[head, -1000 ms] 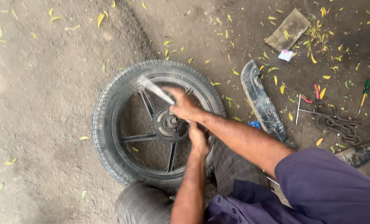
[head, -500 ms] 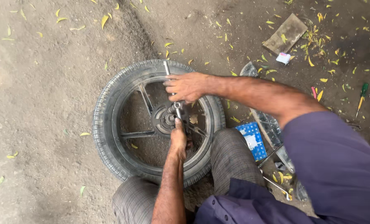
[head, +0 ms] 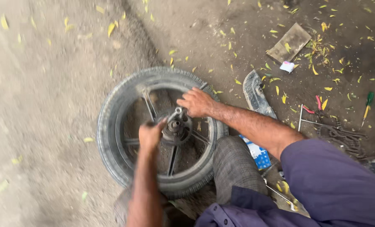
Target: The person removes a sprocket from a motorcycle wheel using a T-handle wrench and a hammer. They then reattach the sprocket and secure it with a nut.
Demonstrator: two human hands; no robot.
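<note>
Left hand (head: 150, 135) is curled shut beside the hub (head: 175, 125); blur hides whatever it grips. Right hand (head: 197, 102) rests on the hub, fingers loosely bent. The wheel (head: 112, 126) lies flat on dirt ground (head: 44, 105), against the knee (head: 233, 157).

A: State the position of each hand relative to the wheel (head: 160, 130).

B: The wheel lies flat on the dirt ground (head: 48, 105), tyre fitted. The right hand (head: 198, 102) rests just above the hub (head: 175, 125), palm down. The left hand (head: 150, 134) is just left of the hub, closed; blur hides what it grips.

A: Surrounding items?

B: Right of the wheel: a curved black tyre strip (head: 257, 94), a blue-and-white box (head: 257, 153) beside the knee (head: 233, 162). Farther right: red-handled pliers (head: 315, 106), a green-handled screwdriver (head: 367, 105), a chain (head: 343, 136). Upper right: a flat block (head: 289, 43).
</note>
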